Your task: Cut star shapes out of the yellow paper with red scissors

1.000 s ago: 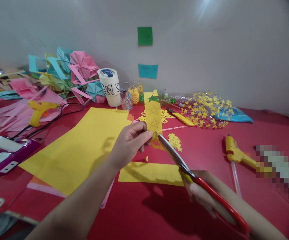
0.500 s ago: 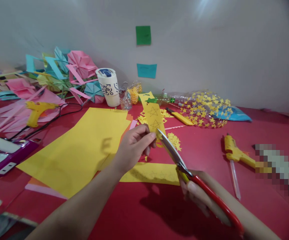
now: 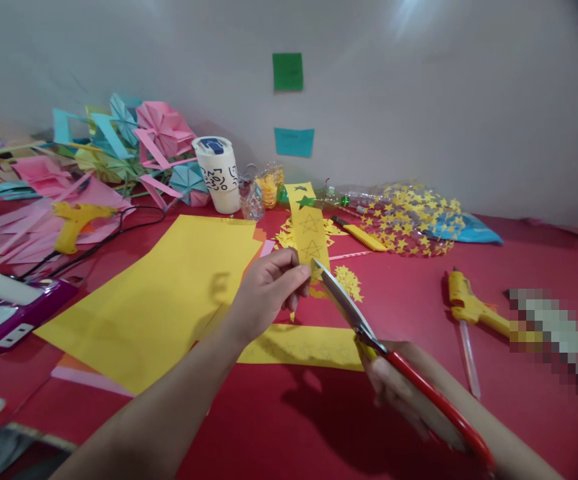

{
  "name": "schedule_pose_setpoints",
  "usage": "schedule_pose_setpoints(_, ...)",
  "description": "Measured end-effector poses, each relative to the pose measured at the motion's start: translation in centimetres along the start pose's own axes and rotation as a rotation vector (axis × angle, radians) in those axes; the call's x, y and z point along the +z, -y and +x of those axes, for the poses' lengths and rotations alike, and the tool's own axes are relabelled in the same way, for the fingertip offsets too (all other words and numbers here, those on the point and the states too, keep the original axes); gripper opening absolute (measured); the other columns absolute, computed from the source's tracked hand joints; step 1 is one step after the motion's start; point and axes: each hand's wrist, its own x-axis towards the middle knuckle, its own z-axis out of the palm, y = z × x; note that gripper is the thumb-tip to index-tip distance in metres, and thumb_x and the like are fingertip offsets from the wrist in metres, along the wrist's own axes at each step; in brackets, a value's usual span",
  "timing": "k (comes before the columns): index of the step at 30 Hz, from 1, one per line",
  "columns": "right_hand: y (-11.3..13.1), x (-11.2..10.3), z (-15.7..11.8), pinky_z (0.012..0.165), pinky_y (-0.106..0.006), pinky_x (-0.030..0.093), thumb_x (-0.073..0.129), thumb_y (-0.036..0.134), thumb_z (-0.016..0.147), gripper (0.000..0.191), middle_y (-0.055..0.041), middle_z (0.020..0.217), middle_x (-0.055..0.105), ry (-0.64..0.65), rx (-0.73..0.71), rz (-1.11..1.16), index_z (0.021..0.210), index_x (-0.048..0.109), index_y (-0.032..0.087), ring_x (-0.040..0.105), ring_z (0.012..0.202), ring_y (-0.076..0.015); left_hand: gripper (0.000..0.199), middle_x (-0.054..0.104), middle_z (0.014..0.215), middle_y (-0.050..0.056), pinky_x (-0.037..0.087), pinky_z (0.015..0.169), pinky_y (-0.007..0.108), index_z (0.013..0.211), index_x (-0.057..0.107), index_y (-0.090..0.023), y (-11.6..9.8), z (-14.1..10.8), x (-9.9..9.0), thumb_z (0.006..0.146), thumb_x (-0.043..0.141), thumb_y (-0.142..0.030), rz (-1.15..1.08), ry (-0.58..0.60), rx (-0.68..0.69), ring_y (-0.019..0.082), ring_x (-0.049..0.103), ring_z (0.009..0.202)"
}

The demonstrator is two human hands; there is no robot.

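My left hand (image 3: 271, 293) pinches the lower end of a yellow paper strip (image 3: 309, 230), held upright above the table. Pencilled stars show on the strip, and star-shaped holes are cut near its top. Red-handled scissors (image 3: 341, 300) are in my right hand (image 3: 393, 380), their tips at the strip's lower edge beside my left fingertips. Beneath my hands lies another yellow strip (image 3: 299, 347) with faint drawn stars. A small heap of cut yellow stars (image 3: 349, 283) rests just beyond the blades.
Yellow sheets (image 3: 163, 293) cover the left side. A yellow glue gun (image 3: 71, 223) and purple power strip (image 3: 23, 313) lie farther left. On the right are another glue gun (image 3: 469, 300) and a star-covered clear bottle (image 3: 413, 217). A white tumbler (image 3: 219, 177) and box cutter (image 3: 363, 237) stand or lie behind.
The strip has swung slightly, its top shifting to the right. The scissors have moved a little, with their tips still at the strip's lower part. Both hands keep their grip.
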Motion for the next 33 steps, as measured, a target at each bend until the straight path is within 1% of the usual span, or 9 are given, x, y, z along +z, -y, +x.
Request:
schedule_pose_setpoints(3,0.22,-0.15,-0.01,0.047,-0.025,0.042,0.055,0.072,0.08,0.057,-0.001,0.056,0.051,-0.009,0.01,0.003,0.079,0.064,0.016,0.053,0.05,-0.0157,0.024,0.059,0.058,-0.005,0.037,0.044,0.015,0.066,0.053,-0.016,-0.06,0.12,0.0,0.087,0.058,-0.026,0.0,-0.001,0.006,0.003,0.049,0.044)
schedule_pose_setpoints(5,0.24,-0.19,-0.02,0.043,-0.024,0.04,0.056,0.072,0.079,0.056,-0.0008,0.055,0.051,-0.015,0.011,-0.005,0.077,0.064,0.017,0.052,0.048,-0.015,0.024,0.059,0.058,-0.005,0.037,0.044,0.016,0.066,0.053,-0.016,-0.11,0.19,0.01,0.087,0.059,-0.026,-0.005,-0.002,0.014,0.003,0.049,0.044)
schedule_pose_setpoints(10,-0.04,0.04,-0.07,0.033,-0.018,0.024,0.046,0.079,0.08,0.062,0.0015,0.054,0.05,-0.022,0.029,-0.015,0.066,0.05,0.018,0.04,0.038,-0.0065,0.018,0.057,0.057,-0.006,0.037,0.043,0.015,0.07,0.056,-0.017,-0.1,0.22,-0.18,0.086,0.06,-0.024,-0.037,-0.029,0.024,0.003,0.047,0.043)
schedule_pose_setpoints(14,-0.31,0.3,-0.05,0.035,-0.018,0.023,0.046,0.079,0.08,0.062,0.0014,0.056,0.048,-0.026,0.016,-0.041,0.064,0.047,0.019,0.041,0.043,-0.0073,0.013,0.056,0.056,-0.006,0.039,0.044,0.016,0.075,0.059,-0.018,-0.03,0.26,-0.41,0.086,0.061,-0.024,-0.047,-0.07,0.059,0.004,0.048,0.045)
schedule_pose_setpoints(18,-0.19,0.54,-0.09,0.035,-0.02,0.02,0.046,0.075,0.083,0.057,0.0043,0.051,0.043,-0.036,0.02,-0.077,0.065,0.045,0.02,0.034,0.039,-0.0067,0.015,0.056,0.056,-0.005,0.037,0.043,0.016,0.076,0.06,-0.018,-0.11,0.22,-0.27,0.087,0.061,-0.028,-0.069,-0.087,0.078,0.004,0.047,0.044)
schedule_pose_setpoints(21,0.05,0.69,-0.06,0.038,-0.022,0.021,0.046,0.067,0.087,0.051,0.0061,0.048,0.04,-0.065,-0.016,-0.096,0.065,0.047,0.02,0.032,0.038,-0.0077,0.02,0.062,0.062,-0.003,0.038,0.042,0.016,0.074,0.058,-0.018,-0.24,0.02,0.07,0.087,0.062,-0.033,-0.117,-0.014,0.031,0.005,0.049,0.045)
schedule_pose_setpoints(24,0.04,0.72,0.05,0.042,-0.023,0.023,0.052,0.06,0.086,0.046,0.0048,0.052,0.041,-0.128,-0.088,-0.157,0.064,0.047,0.02,0.034,0.044,-0.0093,0.019,0.065,0.068,-0.002,0.041,0.044,0.017,0.074,0.059,-0.017,-0.28,-0.12,0.33,0.087,0.061,-0.031,-0.131,0.049,-0.014,0.004,0.051,0.046)
schedule_pose_setpoints(30,-0.14,0.72,0.03,0.036,-0.021,0.021,0.053,0.064,0.085,0.046,0.0064,0.049,0.04,-0.072,0.016,-0.114,0.069,0.045,0.021,0.034,0.037,-0.0084,0.01,0.065,0.068,-0.003,0.042,0.044,0.016,0.08,0.06,-0.018,-0.21,0.03,0.22,0.087,0.061,-0.026,-0.177,-0.029,0.032,0.005,0.051,0.047)
schedule_pose_setpoints(33,-0.06,0.53,-0.01,0.037,-0.021,0.02,0.047,0.069,0.086,0.052,0.0063,0.049,0.039,-0.052,-0.023,-0.114,0.068,0.045,0.021,0.032,0.039,-0.0078,0.01,0.065,0.069,-0.003,0.042,0.044,0.017,0.08,0.059,-0.019,-0.27,0.05,0.14,0.087,0.06,-0.026,-0.163,-0.034,0.038,0.005,0.051,0.047)
